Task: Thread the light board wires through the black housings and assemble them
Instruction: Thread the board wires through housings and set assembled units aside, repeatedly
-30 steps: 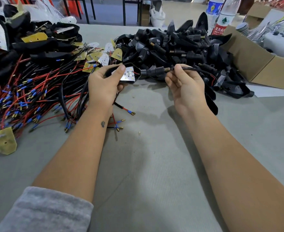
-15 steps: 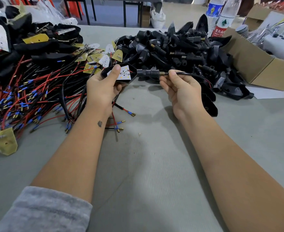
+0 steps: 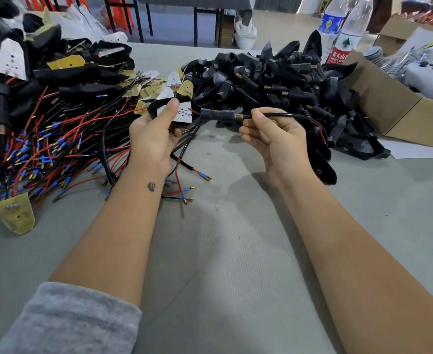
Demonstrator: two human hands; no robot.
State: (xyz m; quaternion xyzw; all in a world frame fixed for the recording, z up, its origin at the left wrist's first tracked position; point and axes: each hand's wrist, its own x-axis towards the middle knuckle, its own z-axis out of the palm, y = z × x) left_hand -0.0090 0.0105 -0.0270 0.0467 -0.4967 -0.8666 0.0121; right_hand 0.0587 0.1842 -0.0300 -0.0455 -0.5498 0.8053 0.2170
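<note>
So the left hand point(image 3: 154, 139) is holding the black housing point(image 3: 184, 113) up off the desk point(image 3: 235, 251), thumb pressed flat on the white light board point(image 3: 182, 114) that sits in the housing's open face; the right hand point(image 3: 274, 139) is pinching the black sheathed wire point(image 3: 284, 115) just past the brass threaded tip point(image 3: 238, 116) at the end of the housing's neck, fingers curled round it; the wire runs on to the right and droops toward the pile of empty housings point(image 3: 274, 80). Looks to me like the wire is already through and the job now is taking out the slack so the board seats properly; if it were me I'd pull straight along the line of the neck, not up or sideways, since an angled tug would probably drag the sheath over that thread; keep the thumb on the board so it doesn't tip or pop out while the wire slides; go slow near the end, because the thin red lead at the board corner point(image 3: 193, 110) seems like the weak spot and a hard yank could stress the solder joint. Can't tell from here whether the board is fully down in its recess; I'd check that by feel before moving on. The tangle of red and black leads point(image 3: 44, 149) on the left is close, so keep the assembly lifted clear of it.
</note>
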